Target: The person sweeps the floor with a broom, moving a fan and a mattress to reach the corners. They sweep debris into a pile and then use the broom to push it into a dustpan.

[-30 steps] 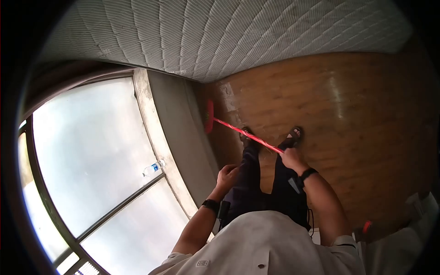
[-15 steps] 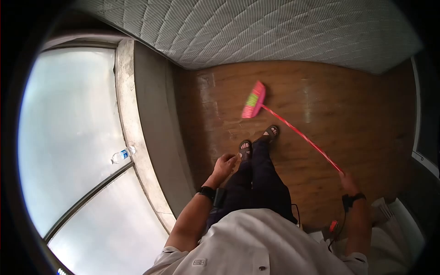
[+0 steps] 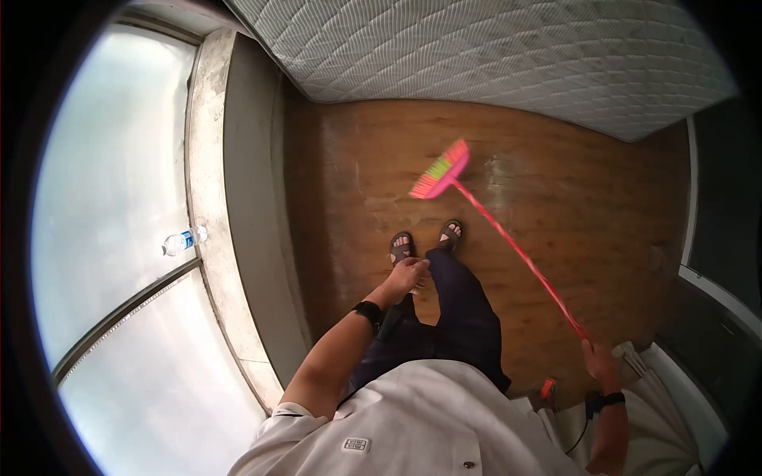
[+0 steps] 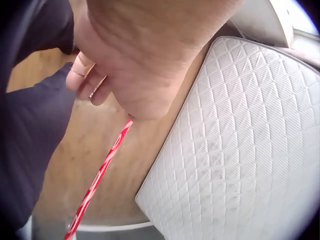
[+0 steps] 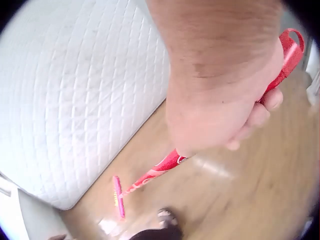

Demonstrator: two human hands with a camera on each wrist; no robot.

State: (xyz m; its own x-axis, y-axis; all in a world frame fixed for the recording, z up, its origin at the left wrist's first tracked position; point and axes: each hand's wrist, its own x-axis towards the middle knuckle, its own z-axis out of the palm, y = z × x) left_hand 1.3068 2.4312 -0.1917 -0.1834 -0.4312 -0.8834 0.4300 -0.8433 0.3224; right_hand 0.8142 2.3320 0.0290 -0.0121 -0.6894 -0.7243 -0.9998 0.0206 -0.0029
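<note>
My right hand [image 3: 601, 363] grips the top part of a broom's red-and-white striped handle [image 3: 520, 252], out to the right of my body. In the right wrist view, the fingers curl round the handle, and its looped red end [image 5: 294, 52] sticks out past the hand. The pink broom head [image 3: 444, 168], with orange and yellow-green bristles, is tilted over the floor ahead of my feet. My left hand [image 3: 408, 278] hangs in front of my legs with loosely bent fingers and nothing in it. Behind it, the left wrist view shows part of the striped handle.
A quilted white mattress [image 3: 492, 59] borders the wooden floor [image 3: 381, 143] at the far side. To the left runs a grey wall below a window ledge [image 3: 208, 143], with a plastic bottle [image 3: 184, 240] by the glass. A small red object [image 3: 548, 389] lies near my right side.
The broom head has swung from beside the left wall to the middle floor. My right hand has moved right and back with the handle; the left hand now overlaps my legs.
</note>
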